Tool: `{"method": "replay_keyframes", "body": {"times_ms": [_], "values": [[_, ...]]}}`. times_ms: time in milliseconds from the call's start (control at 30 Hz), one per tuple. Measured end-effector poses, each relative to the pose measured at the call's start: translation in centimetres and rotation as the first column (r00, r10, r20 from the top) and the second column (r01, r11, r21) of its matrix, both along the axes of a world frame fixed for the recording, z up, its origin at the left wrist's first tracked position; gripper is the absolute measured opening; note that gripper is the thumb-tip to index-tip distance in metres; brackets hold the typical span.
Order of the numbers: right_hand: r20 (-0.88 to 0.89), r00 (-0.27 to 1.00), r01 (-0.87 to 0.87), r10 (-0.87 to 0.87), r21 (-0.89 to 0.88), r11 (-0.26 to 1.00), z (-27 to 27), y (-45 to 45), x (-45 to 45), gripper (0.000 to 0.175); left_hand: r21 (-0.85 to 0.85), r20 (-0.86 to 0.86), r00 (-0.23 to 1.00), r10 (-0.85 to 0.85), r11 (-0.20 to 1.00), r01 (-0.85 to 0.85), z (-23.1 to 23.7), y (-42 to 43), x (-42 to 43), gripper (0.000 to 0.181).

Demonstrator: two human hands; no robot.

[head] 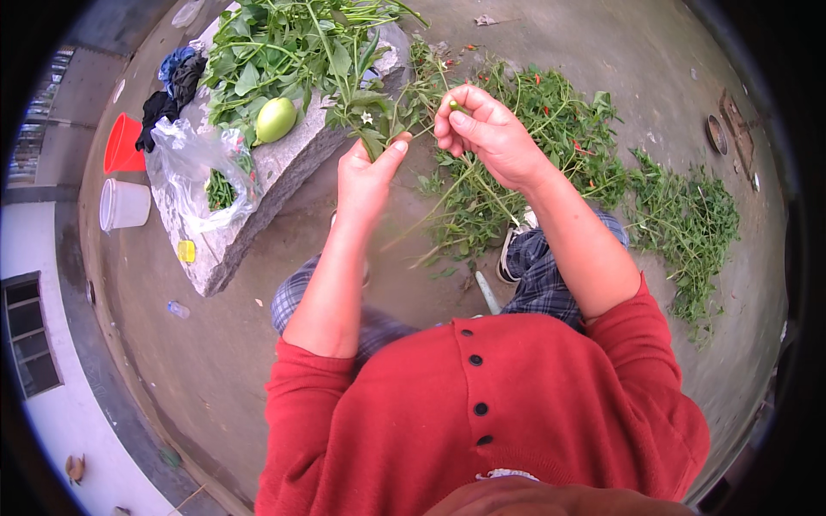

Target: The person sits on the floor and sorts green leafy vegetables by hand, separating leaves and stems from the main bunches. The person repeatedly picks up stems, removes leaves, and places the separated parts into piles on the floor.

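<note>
My left hand (373, 177) grips a leafy chili pepper plant (371, 119) with a small white flower, thumb over the stem. To its right, my right hand (481, 129) is closed around a small green chili pepper (455, 106) between thumb and fingers. Behind and left of the hands, a stone slab (284, 174) bears a heap of leafy green stems (277, 58), a pale green round vegetable (276, 120) and a clear plastic bag (187, 174). Green chili peppers (221, 190) show in the bag's opening. Whether the right hand holds more peppers is hidden.
Pulled pepper plants with red chilies (548, 122) lie on the concrete ground, with another green pile (690, 226) farther right. A red bucket (124, 145), a white bucket (124, 205) and dark cloths (187, 77) are beside the slab. A yellow container (186, 251) sits near its corner.
</note>
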State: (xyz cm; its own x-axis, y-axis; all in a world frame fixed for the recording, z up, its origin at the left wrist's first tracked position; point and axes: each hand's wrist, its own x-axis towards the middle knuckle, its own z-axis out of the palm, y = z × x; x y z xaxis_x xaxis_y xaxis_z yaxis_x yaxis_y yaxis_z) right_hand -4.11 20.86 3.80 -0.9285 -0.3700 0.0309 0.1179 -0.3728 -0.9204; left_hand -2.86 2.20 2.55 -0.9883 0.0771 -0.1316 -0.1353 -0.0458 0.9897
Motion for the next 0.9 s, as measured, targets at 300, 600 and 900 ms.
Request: {"method": "replay_keyframes", "body": {"times_ms": [300, 600, 900], "values": [[-0.171, 0.977, 0.184, -0.127, 0.375, 0.908, 0.1, -2.4, 0.5, 0.017, -0.133, -0.034, 0.984, -0.177, 0.976, 0.171, -0.2, 1.2, 0.7, 0.024], [-0.48, 0.824, 0.489, -0.3, 0.338, 0.804, -0.6, -2.7, 1.1, 0.015, 0.216, 0.088, 0.994, -0.061, 0.975, 0.04, 0.0, 0.7, -0.1, 0.01], [-0.138, 0.942, 0.328, -0.307, 0.164, 0.931, -0.4, -2.7, 1.0, 0.011, 0.036, -0.072, 0.995, -0.072, 0.997, 0.075, -0.7, 0.4, 0.2, 0.009]]}}
